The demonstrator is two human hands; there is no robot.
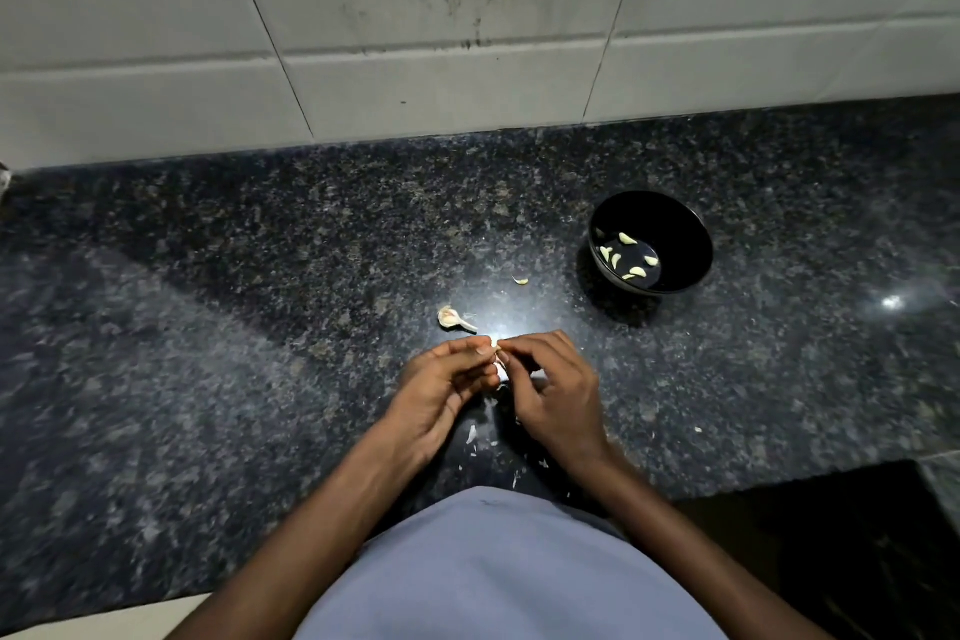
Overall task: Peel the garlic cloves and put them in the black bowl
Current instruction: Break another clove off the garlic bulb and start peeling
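the small pale garlic clove with papery white skin is being pinched between both hands, the left hand and right hand working at its tip, well short of the round glossy black bowl. it is likely light, firm and slippery once bare, so gripping its ends suits. the bowl is holding several peeled cloves; a garlic remnant is lying on the speckled dark granite worktop between bowl and hands.

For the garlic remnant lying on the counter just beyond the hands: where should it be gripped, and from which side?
Judging by its pose, pinch the garlic remnant at its rounded, bulkier left end, coming down from above. It lies flat on the granite counter, apart from both hands, and its thin stalk pointing right toward the left hand looks too slight to hold. A sideways approach would probably just push it along.
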